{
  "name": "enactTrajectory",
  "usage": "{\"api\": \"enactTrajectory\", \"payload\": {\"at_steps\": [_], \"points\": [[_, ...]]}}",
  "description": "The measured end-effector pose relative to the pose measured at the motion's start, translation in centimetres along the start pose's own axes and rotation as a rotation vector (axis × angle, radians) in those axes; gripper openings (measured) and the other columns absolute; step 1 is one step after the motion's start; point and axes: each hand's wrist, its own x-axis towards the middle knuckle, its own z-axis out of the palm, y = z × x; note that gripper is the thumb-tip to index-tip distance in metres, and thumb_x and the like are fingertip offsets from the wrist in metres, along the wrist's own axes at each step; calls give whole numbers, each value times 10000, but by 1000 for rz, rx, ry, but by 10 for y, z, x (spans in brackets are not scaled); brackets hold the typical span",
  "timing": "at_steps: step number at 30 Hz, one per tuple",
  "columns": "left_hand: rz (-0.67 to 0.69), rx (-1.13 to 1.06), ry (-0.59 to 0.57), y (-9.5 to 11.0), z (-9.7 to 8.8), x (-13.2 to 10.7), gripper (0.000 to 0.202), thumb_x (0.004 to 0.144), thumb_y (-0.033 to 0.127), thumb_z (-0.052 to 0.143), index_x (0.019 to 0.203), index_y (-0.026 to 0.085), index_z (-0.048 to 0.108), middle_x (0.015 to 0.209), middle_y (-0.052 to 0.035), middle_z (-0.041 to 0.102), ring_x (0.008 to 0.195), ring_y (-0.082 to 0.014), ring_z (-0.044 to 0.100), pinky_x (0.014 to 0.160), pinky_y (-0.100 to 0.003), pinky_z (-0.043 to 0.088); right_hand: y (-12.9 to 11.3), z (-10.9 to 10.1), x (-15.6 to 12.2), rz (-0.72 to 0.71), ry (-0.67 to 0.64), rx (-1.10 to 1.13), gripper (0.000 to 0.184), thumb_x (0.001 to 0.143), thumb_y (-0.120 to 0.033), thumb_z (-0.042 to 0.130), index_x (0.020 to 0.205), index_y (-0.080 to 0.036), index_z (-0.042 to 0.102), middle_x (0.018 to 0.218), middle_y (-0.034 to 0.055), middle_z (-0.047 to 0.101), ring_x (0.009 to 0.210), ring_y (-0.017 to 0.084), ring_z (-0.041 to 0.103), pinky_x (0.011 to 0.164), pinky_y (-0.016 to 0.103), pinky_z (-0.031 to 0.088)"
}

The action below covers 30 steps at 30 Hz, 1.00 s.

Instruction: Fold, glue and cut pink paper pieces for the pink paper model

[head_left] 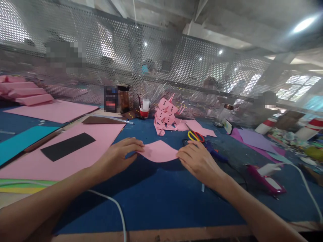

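Note:
A small pink foam piece [158,151] with a curved lower edge lies on the blue table mat [161,201], held between both hands. My left hand [121,154] pinches its left edge with fingers closed. My right hand [198,159] presses and grips its right edge, fingers curled. Just beyond my right hand lie scissors [196,136] with yellow and red handles. A pile of folded pink cut-outs with dots [166,116] sits behind the piece.
A big pink sheet [83,148] with a black strip [67,146] lies to the left, beside teal [22,143] and more pink sheets. A pink glue gun [266,178] with white cord lies right. Jars and a cup [144,111] stand by the perforated metal screen [176,67].

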Motion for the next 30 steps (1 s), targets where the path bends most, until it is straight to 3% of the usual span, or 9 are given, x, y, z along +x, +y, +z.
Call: {"api": "enactTrajectory", "payload": {"at_steps": [5,9,15,23,30], "points": [[24,-4,-287,-7,7,-8,224,911,108,508,1019,217,671,1111,-44,675,1038,-171,633,936,-290,476,-6,8,-11,-27,-289,83,138,992,-199,491,1004,-193,628,955,50,655,920,203,589,914,392,402],[13,-18,-406,-5,7,-10,129,947,225,551,1023,237,654,1055,-27,675,1013,-177,621,947,-305,440,-7,11,-14,17,-337,158,157,1011,-277,487,1004,-197,622,975,42,638,929,198,584,848,353,408],[33,-11,-427,-4,8,-10,165,984,322,515,965,250,663,978,-11,683,958,-177,620,999,-343,390,-7,20,-16,67,-320,216,183,1000,-344,519,968,-201,627,948,28,637,898,188,586,805,336,403],[48,0,-361,7,7,-8,189,979,277,515,889,213,668,860,-31,677,854,-175,619,811,-300,441,-10,19,-17,89,-258,276,148,1007,-230,482,967,-205,622,943,29,639,917,194,579,838,358,398],[44,-34,-364,13,8,-9,101,925,216,585,859,221,661,855,-27,669,849,-171,616,774,-281,438,-17,21,-15,90,-230,331,91,979,-200,516,973,-208,607,973,31,634,907,190,573,821,347,409]]}}
